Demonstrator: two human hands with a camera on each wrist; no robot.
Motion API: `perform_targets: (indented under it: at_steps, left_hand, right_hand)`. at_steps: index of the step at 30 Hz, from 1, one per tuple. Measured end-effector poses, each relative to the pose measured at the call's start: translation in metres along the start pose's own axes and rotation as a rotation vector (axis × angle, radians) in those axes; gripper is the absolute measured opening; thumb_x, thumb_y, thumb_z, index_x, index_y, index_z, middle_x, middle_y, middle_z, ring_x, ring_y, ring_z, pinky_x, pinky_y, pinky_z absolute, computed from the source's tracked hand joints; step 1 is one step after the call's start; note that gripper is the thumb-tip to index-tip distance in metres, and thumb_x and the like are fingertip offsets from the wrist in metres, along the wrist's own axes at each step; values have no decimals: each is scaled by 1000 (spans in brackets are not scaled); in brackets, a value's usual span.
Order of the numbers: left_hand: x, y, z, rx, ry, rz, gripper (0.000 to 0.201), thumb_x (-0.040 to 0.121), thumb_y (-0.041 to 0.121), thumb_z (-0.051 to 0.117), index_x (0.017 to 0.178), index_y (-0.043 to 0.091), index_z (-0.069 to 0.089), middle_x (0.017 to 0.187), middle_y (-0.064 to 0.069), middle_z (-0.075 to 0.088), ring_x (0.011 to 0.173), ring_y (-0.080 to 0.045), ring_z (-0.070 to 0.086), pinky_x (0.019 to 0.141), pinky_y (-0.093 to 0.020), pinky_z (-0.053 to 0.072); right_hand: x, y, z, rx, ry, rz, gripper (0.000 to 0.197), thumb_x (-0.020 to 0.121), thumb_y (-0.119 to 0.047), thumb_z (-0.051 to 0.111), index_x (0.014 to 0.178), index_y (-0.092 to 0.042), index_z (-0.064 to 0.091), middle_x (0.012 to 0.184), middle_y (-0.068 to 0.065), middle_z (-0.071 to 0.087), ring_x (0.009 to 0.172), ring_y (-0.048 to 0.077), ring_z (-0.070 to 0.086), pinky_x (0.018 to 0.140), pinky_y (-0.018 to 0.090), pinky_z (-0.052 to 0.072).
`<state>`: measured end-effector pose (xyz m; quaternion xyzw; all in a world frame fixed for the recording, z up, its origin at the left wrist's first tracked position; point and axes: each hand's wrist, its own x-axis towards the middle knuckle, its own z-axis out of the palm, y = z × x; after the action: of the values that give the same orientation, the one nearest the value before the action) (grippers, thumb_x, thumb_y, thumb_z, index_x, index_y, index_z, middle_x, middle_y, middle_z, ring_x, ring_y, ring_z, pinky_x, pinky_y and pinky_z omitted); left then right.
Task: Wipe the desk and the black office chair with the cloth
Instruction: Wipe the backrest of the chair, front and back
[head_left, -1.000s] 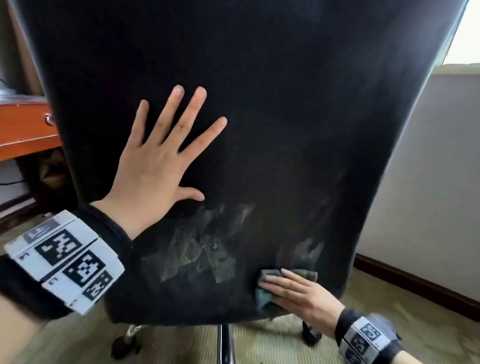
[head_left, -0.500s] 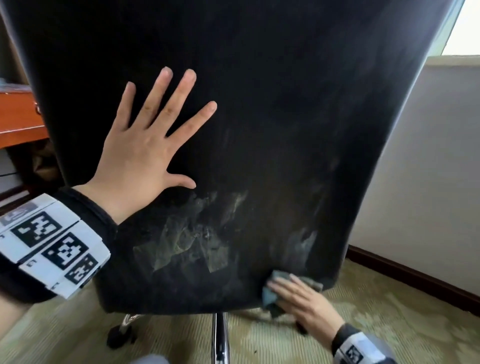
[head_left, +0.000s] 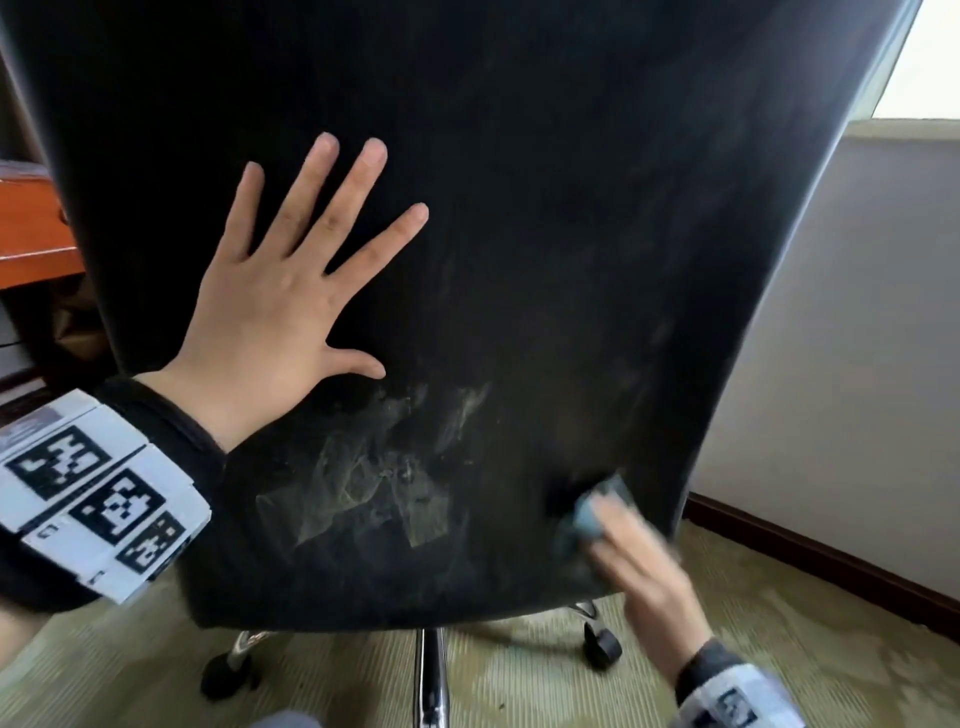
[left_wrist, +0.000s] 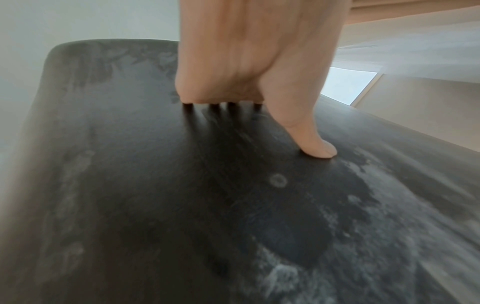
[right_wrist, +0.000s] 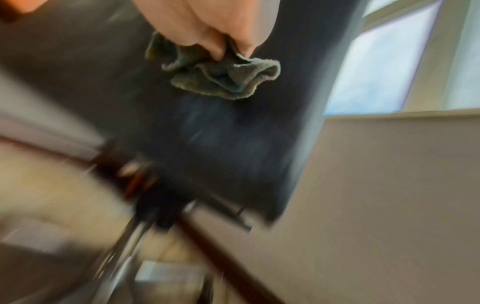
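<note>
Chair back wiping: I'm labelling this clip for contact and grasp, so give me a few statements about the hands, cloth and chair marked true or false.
1. The left hand lies flat with spread fingers on the chair back. True.
2. The right hand holds the cloth against the chair back near its lower right corner. True.
3. The cloth is bright red. False: it is grey-blue.
4. The left hand grips the cloth. False: it holds nothing and only presses the chair.
5. Pale smudges show on the chair back below the left hand. True.
6. The chair stands on bare tiles. False: the floor is greenish carpet.
</note>
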<state>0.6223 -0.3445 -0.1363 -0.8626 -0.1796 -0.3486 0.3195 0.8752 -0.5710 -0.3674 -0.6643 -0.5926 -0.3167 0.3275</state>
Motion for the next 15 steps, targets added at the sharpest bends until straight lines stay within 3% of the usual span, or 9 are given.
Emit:
perform_targets:
  at_steps: [3, 4, 5, 7, 9, 11, 13, 14, 15]
  left_hand:
    - [0, 1, -1, 1, -4, 3, 124, 54, 53, 78, 153, 27, 8, 160, -11, -3, 146, -32, -3, 113, -59, 5]
    - [0, 1, -1, 0, -1, 0, 124, 54, 53, 78, 153, 27, 8, 160, -10, -4, 146, -32, -3, 113, -59, 5]
    - [-1, 0, -1, 1, 4, -7, 123, 54, 53, 78, 153, 27, 9, 160, -11, -4, 146, -32, -3, 113, -59, 5]
    - [-2, 1, -2, 2, 0, -3, 122, 55, 53, 77, 153, 26, 9, 160, -11, -3, 146, -32, -3, 113, -59, 4]
    - [-1, 2, -3, 0, -5, -2, 122, 55, 54, 77, 153, 27, 8, 160, -10, -4, 146, -30, -6, 113, -58, 3]
    - [0, 3, -4, 1, -19, -4, 122, 56, 54, 76, 152, 28, 6, 160, -10, -6, 145, -28, -9, 113, -57, 1]
    - [0, 3, -3, -2, -21, -12, 122, 56, 55, 75, 153, 28, 5, 160, -10, -6, 146, -29, -9, 113, -58, 2]
    - [0, 3, -3, 0, -17, -15, 122, 56, 54, 75, 153, 27, 6, 160, -10, -6, 146, -29, -8, 113, -58, 2]
    - [-1, 3, -3, 4, -17, -13, 122, 56, 54, 76, 153, 27, 6, 160, -10, -6, 146, -30, -7, 113, -59, 3]
  right_hand:
    - [29, -4, -14, -16, 187, 175, 46, 99, -7, 22, 113, 5, 63, 135, 21, 46, 134, 26, 37, 110, 39, 34]
    - [-24, -9, -81, -97, 79, 135, 49, 100, -8, 18, 112, 8, 63, 134, 24, 47, 133, 29, 38, 109, 40, 34]
    - [7, 12, 40, -175, 160, 131, 51, 101, -8, 16, 113, 8, 63, 133, 26, 49, 131, 31, 39, 108, 40, 35]
    - [-21, 65, 224, -204, 40, 191, 60, 100, -3, 6, 117, 5, 63, 137, 28, 43, 136, 24, 34, 105, 44, 38]
    - [-48, 97, 323, -29, -36, -55, 76, 96, 4, -9, 121, -5, 63, 146, 29, 29, 141, 3, 19, 101, 52, 41]
    - [-64, 58, 221, -47, -101, -37, 47, 99, -1, 20, 118, 2, 62, 139, 25, 43, 137, 19, 33, 108, 41, 36]
    - [-51, -6, 37, -30, 84, 114, 40, 89, 2, 33, 118, 7, 60, 134, 23, 48, 132, 28, 40, 111, 34, 32]
    - [-58, -25, -89, -228, 130, 49, 41, 88, 2, 32, 119, 6, 57, 135, 22, 46, 133, 26, 38, 111, 33, 32]
    - [-12, -22, 2, -29, 222, 31, 40, 91, 1, 30, 120, 5, 56, 136, 22, 45, 136, 23, 34, 111, 32, 33]
